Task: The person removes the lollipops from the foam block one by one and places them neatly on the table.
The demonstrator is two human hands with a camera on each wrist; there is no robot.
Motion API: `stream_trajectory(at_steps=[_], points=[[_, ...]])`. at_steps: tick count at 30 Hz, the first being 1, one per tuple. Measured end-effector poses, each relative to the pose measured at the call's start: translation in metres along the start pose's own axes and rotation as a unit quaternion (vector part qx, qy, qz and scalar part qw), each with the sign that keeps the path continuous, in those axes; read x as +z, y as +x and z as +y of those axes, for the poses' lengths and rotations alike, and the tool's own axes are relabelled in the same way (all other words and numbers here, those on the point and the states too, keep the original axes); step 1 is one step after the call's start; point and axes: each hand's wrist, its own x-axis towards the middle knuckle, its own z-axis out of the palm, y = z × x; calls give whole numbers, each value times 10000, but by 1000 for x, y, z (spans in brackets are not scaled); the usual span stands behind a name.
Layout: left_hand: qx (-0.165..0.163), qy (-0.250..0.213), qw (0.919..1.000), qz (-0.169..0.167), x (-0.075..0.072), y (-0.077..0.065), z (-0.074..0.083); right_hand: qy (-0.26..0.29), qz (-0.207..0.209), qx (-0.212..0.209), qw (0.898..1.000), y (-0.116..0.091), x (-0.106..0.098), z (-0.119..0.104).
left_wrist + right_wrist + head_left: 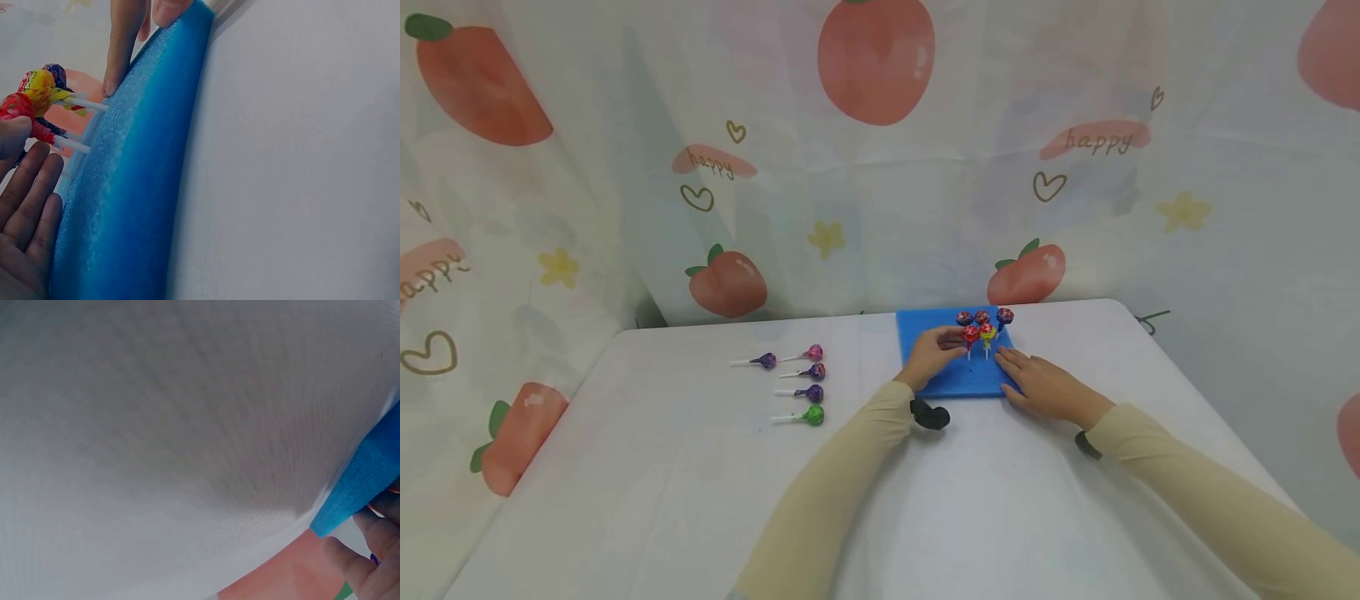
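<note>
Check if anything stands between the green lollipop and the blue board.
Yes: in the head view, the left sleeve crosses the direct line from the green lollipop to the near edge of the blue board. Nothing visible blocks its far left corner.

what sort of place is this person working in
Probably a makeshift indoor filming corner: a white table stands against hung fabric printed with fruit and "happy", and lollipops stand in a blue board.
</note>
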Motion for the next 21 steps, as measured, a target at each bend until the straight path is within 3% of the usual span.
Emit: stream_trajectory(at_steps=[9,21], points=[[19,113,9999,69,7,3,-2,-18,95,-35,9999,0,1,-1],[-45,680,9977,-40,8,5,-4,-46,20,36,10000,1,3,1]])
